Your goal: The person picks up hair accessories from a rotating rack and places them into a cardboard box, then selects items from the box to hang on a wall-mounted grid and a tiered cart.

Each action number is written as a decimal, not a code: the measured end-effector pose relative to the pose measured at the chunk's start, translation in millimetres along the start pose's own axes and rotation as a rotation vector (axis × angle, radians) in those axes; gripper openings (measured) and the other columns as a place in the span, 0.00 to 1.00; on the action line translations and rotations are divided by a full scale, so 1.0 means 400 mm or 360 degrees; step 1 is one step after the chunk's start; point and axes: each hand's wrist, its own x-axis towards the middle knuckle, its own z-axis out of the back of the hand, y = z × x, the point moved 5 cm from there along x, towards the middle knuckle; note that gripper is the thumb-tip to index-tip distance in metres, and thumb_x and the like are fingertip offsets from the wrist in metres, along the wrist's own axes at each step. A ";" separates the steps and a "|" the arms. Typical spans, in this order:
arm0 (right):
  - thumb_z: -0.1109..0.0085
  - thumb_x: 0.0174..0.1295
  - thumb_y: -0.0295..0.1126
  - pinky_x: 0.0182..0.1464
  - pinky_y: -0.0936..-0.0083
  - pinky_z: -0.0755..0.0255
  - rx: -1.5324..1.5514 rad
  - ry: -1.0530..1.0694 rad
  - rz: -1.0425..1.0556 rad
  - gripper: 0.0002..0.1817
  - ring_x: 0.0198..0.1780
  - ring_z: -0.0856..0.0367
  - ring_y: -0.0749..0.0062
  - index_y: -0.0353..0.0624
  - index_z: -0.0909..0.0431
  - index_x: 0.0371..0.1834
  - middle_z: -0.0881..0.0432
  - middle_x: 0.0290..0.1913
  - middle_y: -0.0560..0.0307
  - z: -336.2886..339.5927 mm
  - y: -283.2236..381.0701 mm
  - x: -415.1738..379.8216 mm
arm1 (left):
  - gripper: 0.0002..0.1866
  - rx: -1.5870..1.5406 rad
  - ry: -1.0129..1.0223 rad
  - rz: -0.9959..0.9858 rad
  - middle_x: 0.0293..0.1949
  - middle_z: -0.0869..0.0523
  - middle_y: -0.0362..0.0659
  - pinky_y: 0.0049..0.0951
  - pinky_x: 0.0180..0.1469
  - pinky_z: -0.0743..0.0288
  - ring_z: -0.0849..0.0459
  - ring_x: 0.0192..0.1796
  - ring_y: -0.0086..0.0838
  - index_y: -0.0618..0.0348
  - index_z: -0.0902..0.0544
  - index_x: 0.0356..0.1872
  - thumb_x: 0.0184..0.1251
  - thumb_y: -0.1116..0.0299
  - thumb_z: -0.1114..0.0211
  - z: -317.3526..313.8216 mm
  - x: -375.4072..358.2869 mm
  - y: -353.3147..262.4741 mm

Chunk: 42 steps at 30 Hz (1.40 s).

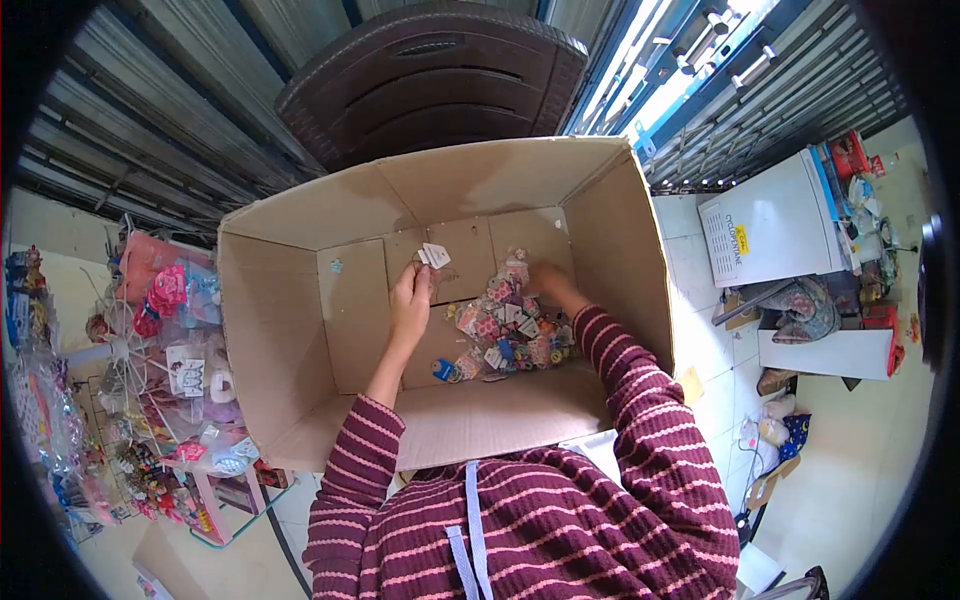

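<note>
A large open cardboard box (440, 420) stands in front of me, and both my hands reach into it. My left hand (412, 291) pinches a small white card tag (433, 256) over the box's middle. A pile of small packaged trinkets (505, 325), pink, blue and white with tags, lies on the right part of the box floor. My right hand (549, 284) is at the pile's upper right edge, beside a pink packet (514, 270); its fingers are blurred. A small teal item (336, 266) lies at the left of the box floor.
A brown plastic chair (430, 85) is behind the box. Racks with hanging packaged goods (180, 370) are at the left. A white appliance (765, 220) and a white table (825, 352) stand at the right, and a metal shutter (150, 110) is behind.
</note>
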 end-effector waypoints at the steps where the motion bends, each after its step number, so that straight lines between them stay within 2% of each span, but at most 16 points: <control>1: 0.37 0.34 0.49 0.40 0.64 0.32 0.0023 0.0055 -0.0081 0.30 0.39 0.25 0.54 0.34 0.26 0.37 0.24 0.36 0.41 -0.041 -0.015 -0.001 | 0.10 -0.0013 -0.0034 -0.0032 0.14 0.32 0.35 0.20 0.21 0.43 0.37 0.18 0.16 0.64 0.27 0.29 0.61 0.68 0.54 -0.004 -0.001 -0.006; 5: 0.37 0.34 0.47 0.40 0.66 0.32 0.0085 -0.0013 -0.0101 0.28 0.39 0.26 0.53 0.35 0.25 0.34 0.25 0.36 0.41 -0.037 0.000 0.001 | 0.11 -0.0045 0.0004 -0.0072 0.15 0.33 0.34 0.19 0.21 0.44 0.38 0.18 0.15 0.64 0.27 0.26 0.60 0.66 0.52 -0.003 -0.006 0.002; 8: 0.37 0.33 0.45 0.40 0.67 0.32 0.0151 -0.0226 -0.0044 0.24 0.38 0.25 0.53 0.36 0.24 0.30 0.24 0.34 0.42 0.078 0.036 -0.016 | 0.12 -0.0177 0.0092 0.0042 0.15 0.33 0.33 0.18 0.20 0.47 0.40 0.18 0.14 0.62 0.26 0.26 0.59 0.63 0.50 0.000 -0.008 0.015; 14: 0.39 0.37 0.43 0.35 0.68 0.32 0.0236 0.0291 0.0636 0.21 0.31 0.24 0.56 0.36 0.24 0.30 0.23 0.28 0.45 0.172 0.168 -0.031 | 0.12 -0.0665 0.0163 0.0378 0.20 0.29 0.33 0.15 0.20 0.49 0.39 0.20 0.11 0.60 0.26 0.31 0.59 0.60 0.49 0.023 -0.010 0.014; 18: 0.40 0.41 0.42 0.30 0.70 0.34 0.0411 0.0062 0.0988 0.19 0.25 0.26 0.58 0.37 0.23 0.30 0.23 0.24 0.47 0.393 0.367 -0.215 | 0.11 -0.0580 -0.0017 0.0230 0.26 0.25 0.34 0.14 0.23 0.45 0.36 0.24 0.10 0.59 0.26 0.35 0.60 0.62 0.49 0.018 -0.031 -0.031; 20: 0.40 0.41 0.41 0.29 0.71 0.34 0.0376 -0.0052 0.1126 0.18 0.24 0.26 0.59 0.37 0.23 0.29 0.23 0.22 0.47 0.459 0.416 -0.274 | 0.10 -0.0534 0.0110 -0.0168 0.31 0.24 0.35 0.15 0.26 0.42 0.35 0.28 0.09 0.58 0.27 0.37 0.60 0.64 0.48 0.001 -0.026 -0.050; 21: 0.40 0.42 0.41 0.28 0.73 0.34 0.0456 -0.0145 0.1143 0.17 0.22 0.27 0.60 0.37 0.24 0.29 0.24 0.21 0.47 0.486 0.428 -0.294 | 0.09 -0.0595 0.0206 0.0035 0.30 0.24 0.35 0.14 0.25 0.40 0.34 0.26 0.09 0.58 0.26 0.35 0.59 0.65 0.47 0.002 -0.036 -0.080; 24: 0.41 0.43 0.39 0.29 0.78 0.32 0.0483 -0.0319 0.1148 0.15 0.24 0.25 0.67 0.37 0.24 0.26 0.23 0.22 0.50 0.481 0.409 -0.259 | 0.09 -0.0546 0.0201 0.0068 0.24 0.26 0.32 0.13 0.22 0.42 0.36 0.21 0.09 0.58 0.26 0.34 0.59 0.64 0.46 0.018 -0.031 -0.092; 26: 0.42 0.46 0.34 0.32 0.79 0.34 0.1530 0.0049 0.1206 0.11 0.26 0.27 0.75 0.35 0.26 0.26 0.23 0.24 0.58 0.442 0.373 -0.214 | 0.09 -0.0580 0.0054 0.0147 0.21 0.28 0.31 0.12 0.21 0.44 0.38 0.19 0.09 0.58 0.26 0.33 0.59 0.64 0.46 0.043 -0.032 -0.101; 27: 0.43 0.48 0.32 0.36 0.82 0.34 0.1629 0.0133 0.0991 0.08 0.30 0.27 0.79 0.38 0.27 0.26 0.25 0.27 0.63 0.400 0.336 -0.169 | 0.09 -0.0610 -0.0094 0.0232 0.18 0.31 0.29 0.11 0.19 0.45 0.40 0.17 0.09 0.58 0.26 0.31 0.59 0.63 0.46 0.058 -0.035 -0.102; 29: 0.45 0.49 0.33 0.37 0.78 0.33 0.1219 -0.0202 0.0825 0.08 0.32 0.24 0.72 0.39 0.26 0.26 0.24 0.26 0.58 0.257 0.235 -0.049 | 0.09 -0.0661 -0.0143 0.0178 0.17 0.33 0.28 0.11 0.19 0.46 0.41 0.17 0.09 0.58 0.26 0.30 0.59 0.63 0.46 0.071 -0.042 -0.121; 31: 0.48 0.50 0.35 0.39 0.71 0.33 0.0043 -0.0425 0.0317 0.10 0.35 0.23 0.63 0.40 0.27 0.30 0.23 0.27 0.52 0.125 0.173 -0.021 | 0.11 -0.0700 -0.0199 0.0102 0.16 0.35 0.28 0.10 0.19 0.50 0.42 0.17 0.08 0.57 0.27 0.29 0.59 0.61 0.47 0.085 -0.049 -0.137; 35: 0.45 0.44 0.37 0.40 0.61 0.33 -0.0532 -0.0759 0.0225 0.17 0.36 0.24 0.56 0.40 0.32 0.36 0.24 0.28 0.46 -0.036 0.147 -0.030 | 0.15 -0.0628 -0.0192 0.0071 0.16 0.35 0.29 0.12 0.18 0.50 0.42 0.17 0.10 0.57 0.27 0.27 0.61 0.55 0.51 0.103 -0.056 -0.166; 39: 0.46 0.43 0.34 0.37 0.63 0.32 -0.0268 -0.0778 0.0498 0.14 0.34 0.24 0.56 0.41 0.29 0.33 0.24 0.28 0.46 0.057 0.206 -0.045 | 0.24 -0.0520 -0.0165 0.0074 0.15 0.36 0.30 0.14 0.18 0.52 0.44 0.17 0.11 0.58 0.27 0.27 0.61 0.47 0.59 0.127 -0.084 -0.221; 41: 0.46 0.43 0.30 0.34 0.65 0.32 0.0125 -0.0366 0.0673 0.08 0.32 0.24 0.56 0.42 0.27 0.28 0.24 0.28 0.47 0.131 0.235 -0.052 | 0.24 -0.0624 -0.0177 -0.0055 0.15 0.35 0.30 0.14 0.18 0.53 0.44 0.17 0.12 0.59 0.27 0.28 0.62 0.47 0.59 0.140 -0.104 -0.259; 42: 0.46 0.43 0.30 0.34 0.65 0.32 0.0122 -0.0406 0.0688 0.08 0.32 0.24 0.56 0.42 0.27 0.28 0.24 0.28 0.47 0.168 0.243 -0.054 | 0.24 -0.0729 -0.0178 -0.0153 0.15 0.35 0.30 0.14 0.18 0.53 0.44 0.17 0.12 0.60 0.26 0.29 0.62 0.48 0.59 0.149 -0.114 -0.273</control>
